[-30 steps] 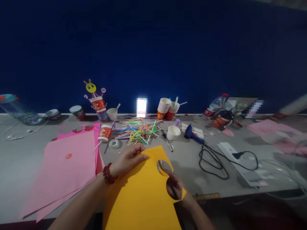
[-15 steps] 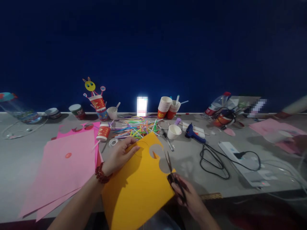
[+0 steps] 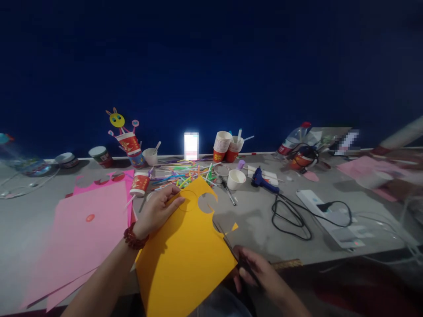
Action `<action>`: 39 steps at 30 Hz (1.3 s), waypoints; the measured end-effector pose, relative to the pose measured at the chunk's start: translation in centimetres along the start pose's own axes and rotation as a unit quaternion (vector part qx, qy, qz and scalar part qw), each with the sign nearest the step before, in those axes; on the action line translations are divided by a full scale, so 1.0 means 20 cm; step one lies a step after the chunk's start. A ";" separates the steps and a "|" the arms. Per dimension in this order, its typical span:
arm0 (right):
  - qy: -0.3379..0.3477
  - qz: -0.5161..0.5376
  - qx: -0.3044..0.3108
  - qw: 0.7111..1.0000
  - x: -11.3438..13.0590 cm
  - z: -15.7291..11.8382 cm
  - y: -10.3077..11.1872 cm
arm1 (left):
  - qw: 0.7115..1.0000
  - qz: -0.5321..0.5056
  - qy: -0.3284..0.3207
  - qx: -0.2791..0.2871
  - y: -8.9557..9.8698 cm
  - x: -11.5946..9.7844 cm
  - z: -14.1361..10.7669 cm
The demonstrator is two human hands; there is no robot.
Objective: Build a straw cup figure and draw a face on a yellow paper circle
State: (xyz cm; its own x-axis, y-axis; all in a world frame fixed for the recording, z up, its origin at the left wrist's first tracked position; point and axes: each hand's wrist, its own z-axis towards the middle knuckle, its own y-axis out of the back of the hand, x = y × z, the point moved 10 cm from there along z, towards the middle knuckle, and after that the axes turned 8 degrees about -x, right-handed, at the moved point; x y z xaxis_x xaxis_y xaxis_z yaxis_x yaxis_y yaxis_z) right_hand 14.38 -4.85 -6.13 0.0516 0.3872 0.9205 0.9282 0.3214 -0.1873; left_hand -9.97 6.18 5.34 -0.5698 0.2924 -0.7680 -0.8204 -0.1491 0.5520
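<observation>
My left hand (image 3: 157, 212), a beaded bracelet on its wrist, pinches the upper left edge of a yellow sheet of paper (image 3: 185, 259) between thumb and fingers. A circle outline is drawn near the thumb, and rounded cut-outs break the sheet's right edge. Dark-handled scissors (image 3: 230, 247) are gripped in my right hand (image 3: 257, 272), their blades along the sheet's right edge below the lower cut-out. Beyond the blades lies a small yellow paper scrap (image 3: 235, 226). The handles are partly hidden by my fingers and blurred.
Pink sheets (image 3: 89, 246) lie left. Colourful straws (image 3: 178, 174), a red paper cup (image 3: 139, 184), a white cup (image 3: 236, 179) and a pen (image 3: 229, 192) sit beyond the paper. Rightward are a blue glue gun (image 3: 263, 180), its looped cord and a power strip (image 3: 325, 220).
The scissors have moved down along the sheet's right edge, their blades closer together. A small yellow corner scrap has come away from the sheet. My left hand keeps its hold.
</observation>
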 end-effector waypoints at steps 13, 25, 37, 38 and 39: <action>-0.002 -0.054 -0.018 0.998 -0.03 0.04 0.01 | 0.999 0.025 -0.039 0.018 -0.04 -0.06 0.01; -0.007 -0.109 -0.034 0.993 0.00 0.05 0.03 | 0.996 0.026 -0.062 0.057 -0.12 -0.19 0.03; 0.067 -0.146 -0.168 0.972 0.04 0.05 0.21 | 0.988 -0.105 0.094 0.065 -0.01 0.14 0.01; 0.057 -0.132 -0.135 0.980 0.03 0.07 0.18 | 0.982 -0.127 0.113 0.083 -0.03 0.16 -0.01; 0.050 -0.119 -0.107 0.986 0.03 0.11 0.14 | 0.977 -0.141 0.125 0.100 -0.05 0.18 -0.02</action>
State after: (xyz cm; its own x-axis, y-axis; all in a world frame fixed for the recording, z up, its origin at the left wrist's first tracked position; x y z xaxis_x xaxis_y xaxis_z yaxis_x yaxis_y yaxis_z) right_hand 16.15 -1.86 -6.85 -0.1499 0.2321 0.9611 0.9746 0.1981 0.1042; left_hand -11.21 7.03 1.88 -0.3367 0.0513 -0.9402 -0.9351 0.0989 0.3403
